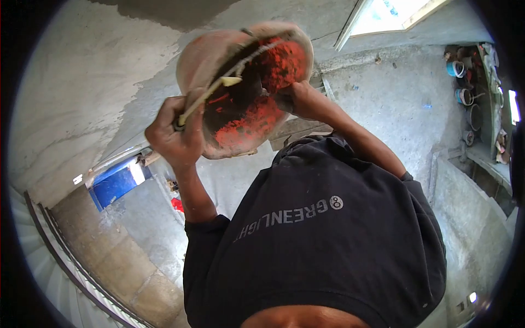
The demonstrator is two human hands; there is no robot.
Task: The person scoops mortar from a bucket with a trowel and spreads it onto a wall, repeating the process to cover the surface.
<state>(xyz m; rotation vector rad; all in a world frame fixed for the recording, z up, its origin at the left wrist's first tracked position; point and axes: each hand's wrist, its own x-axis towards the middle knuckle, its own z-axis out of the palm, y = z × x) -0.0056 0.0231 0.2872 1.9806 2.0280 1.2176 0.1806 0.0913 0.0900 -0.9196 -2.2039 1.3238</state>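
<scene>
A bucket (251, 117) with a grey-smeared outside and a red inside hangs tilted in front of me, its mouth facing my body. Dark residue coats part of the red lining. My left hand (178, 128) is closed on the bucket's left rim, beside the wire handle (205, 97) with its pale yellow grip. The handle slants across the mouth. My right hand (306, 101) reaches to the right part of the mouth with fingers bent round something dark. What it grips is partly hidden and blurred.
A partly wet plastered wall (104, 65) rises on the left. Below it are a blue panel (115, 183) and a curved stair railing (60, 240). Several small buckets (464, 97) stand at the far right, and a bright window opening (385, 16) is at the top.
</scene>
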